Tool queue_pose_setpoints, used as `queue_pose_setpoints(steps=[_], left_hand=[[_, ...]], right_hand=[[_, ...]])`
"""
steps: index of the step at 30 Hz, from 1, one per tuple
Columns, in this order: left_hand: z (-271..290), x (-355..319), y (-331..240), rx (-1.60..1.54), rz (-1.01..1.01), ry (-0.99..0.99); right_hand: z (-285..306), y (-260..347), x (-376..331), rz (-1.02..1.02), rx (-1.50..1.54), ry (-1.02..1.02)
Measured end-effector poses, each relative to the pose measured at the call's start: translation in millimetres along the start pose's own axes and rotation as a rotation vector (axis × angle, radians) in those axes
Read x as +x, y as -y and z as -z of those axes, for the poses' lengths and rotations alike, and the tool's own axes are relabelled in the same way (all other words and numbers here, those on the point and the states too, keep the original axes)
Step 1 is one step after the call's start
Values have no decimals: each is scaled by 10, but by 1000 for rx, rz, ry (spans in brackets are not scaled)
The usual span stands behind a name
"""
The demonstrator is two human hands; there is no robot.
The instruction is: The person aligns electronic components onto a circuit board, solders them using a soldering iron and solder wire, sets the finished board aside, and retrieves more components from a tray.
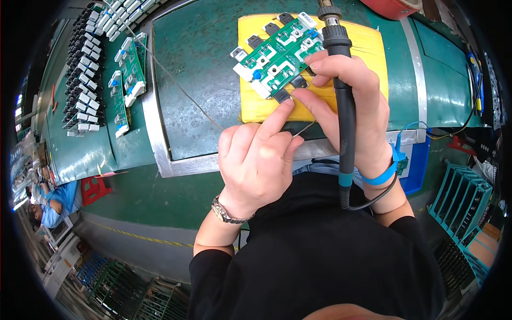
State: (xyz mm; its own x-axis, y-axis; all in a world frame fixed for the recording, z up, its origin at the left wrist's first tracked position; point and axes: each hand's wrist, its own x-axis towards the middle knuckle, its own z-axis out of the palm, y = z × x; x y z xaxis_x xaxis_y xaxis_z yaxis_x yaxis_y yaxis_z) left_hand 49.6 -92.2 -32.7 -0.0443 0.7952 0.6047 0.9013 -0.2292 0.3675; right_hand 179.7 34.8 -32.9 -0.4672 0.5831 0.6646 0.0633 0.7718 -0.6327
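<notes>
A green circuit board point(285, 53) lies tilted on a yellow pad point(256, 109), with white connectors, blue round parts and several black flat components along its edges. My left hand point(256, 160) is closed around a thin solder wire point(186, 96), whose short end sticks out past the thumb. Its index fingertip touches a black component point(282, 96) at the board's near edge. My right hand point(360, 96) holds a black soldering iron point(345, 122), its metal end pointing away from me. The thumb and fingertips of that hand are by the board's near right edge; the iron's tip is out of view.
More circuit boards point(130, 64) stand on the green bench at the left, beside rows of black-and-white parts point(85, 90). A red container point(392, 6) sits at the far right. A blue wrist strap point(385, 169) with a cord circles my right wrist. A blue bin point(418, 170) is at the right.
</notes>
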Motion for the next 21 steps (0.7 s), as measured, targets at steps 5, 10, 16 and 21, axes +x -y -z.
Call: queue_pose_setpoints(steps=[5, 10, 16, 21], left_hand=[[7, -19, 4, -1, -13, -35], [106, 1, -25, -29, -50, -113], [205, 162, -134, -17, -46, -40], [459, 276, 119, 139, -140, -24]], right_hand=[[76, 46, 30, -16, 5, 18], [328, 265, -38, -83, 307, -12], [435, 358, -153, -94, 413, 158], [524, 400, -217, -189, 609, -51]])
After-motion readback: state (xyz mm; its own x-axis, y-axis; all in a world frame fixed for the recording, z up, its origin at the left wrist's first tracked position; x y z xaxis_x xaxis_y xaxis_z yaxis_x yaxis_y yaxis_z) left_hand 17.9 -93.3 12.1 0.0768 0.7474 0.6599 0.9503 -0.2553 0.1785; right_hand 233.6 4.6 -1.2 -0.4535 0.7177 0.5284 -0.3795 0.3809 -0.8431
